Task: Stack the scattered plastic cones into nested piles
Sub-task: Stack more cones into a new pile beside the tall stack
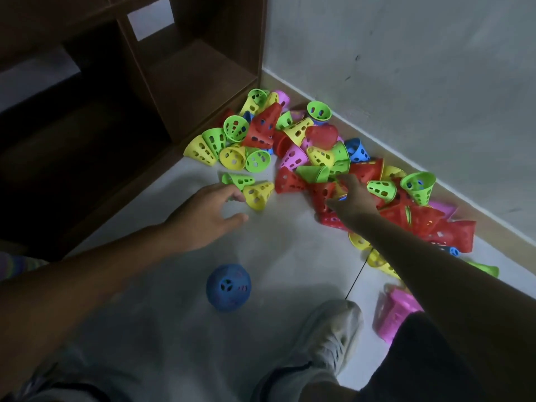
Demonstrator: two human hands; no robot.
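Our left hand (207, 210) hovers, grip apart, near a yellow cone (258, 194); our right hand (352, 198) reaches into the red cones (322, 195), grip unclear.

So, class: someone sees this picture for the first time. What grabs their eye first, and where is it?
First, the bright heap of perforated plastic cones on the floor, spread along the wall beside the wooden shelf unit. Next, the two hands: the left hand open beside a yellow cone, the right hand among red cones. A blue perforated ball lies alone nearer the viewer.
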